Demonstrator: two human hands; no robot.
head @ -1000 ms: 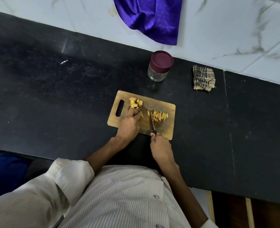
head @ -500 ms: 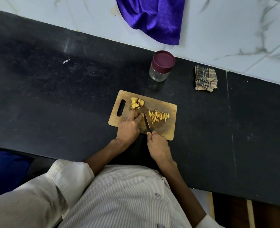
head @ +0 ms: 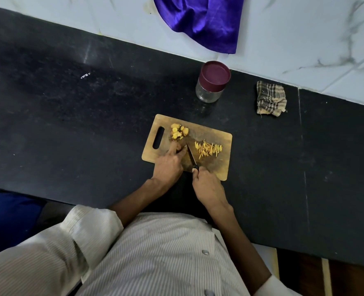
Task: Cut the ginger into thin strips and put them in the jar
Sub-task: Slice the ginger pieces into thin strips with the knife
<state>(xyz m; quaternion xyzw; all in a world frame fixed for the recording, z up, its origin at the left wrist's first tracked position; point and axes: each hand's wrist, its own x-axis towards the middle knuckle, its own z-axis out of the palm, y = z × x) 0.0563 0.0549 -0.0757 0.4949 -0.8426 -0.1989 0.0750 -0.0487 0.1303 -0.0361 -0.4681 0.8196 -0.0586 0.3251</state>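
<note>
Looking down from the head camera, I see a wooden cutting board (head: 215,163) on a black desk (head: 70,129), close to my body. My left hand (head: 169,165) rests on the board with its fingers reaching forward to a piece I cannot make out beneath the fingertips; whether they pinch it or only press it I cannot tell. My right hand (head: 208,186) is curled round the handle of a small knife (head: 191,155), whose blade runs away from me and slightly left, its edge just beside the left fingertips. The uncut ginger chunks (head: 178,131) lie just beyond the left hand, near the board's handle slot, so the left hand is the nearer one to them. To the right of the blade sits a loose heap of cut ginger strips (head: 207,148), each strip running roughly along the blade's line. The jar (head: 212,83) stands beyond the board, apart from it, near the wall, with its maroon lid (head: 215,73) on, so I judge it will need opening before any strips go in. A checked cloth (head: 271,98) lies to the jar's right, and a purple fabric (head: 200,20) hangs down the wall (head: 305,39) behind. Nothing stands between board and jar.
</note>
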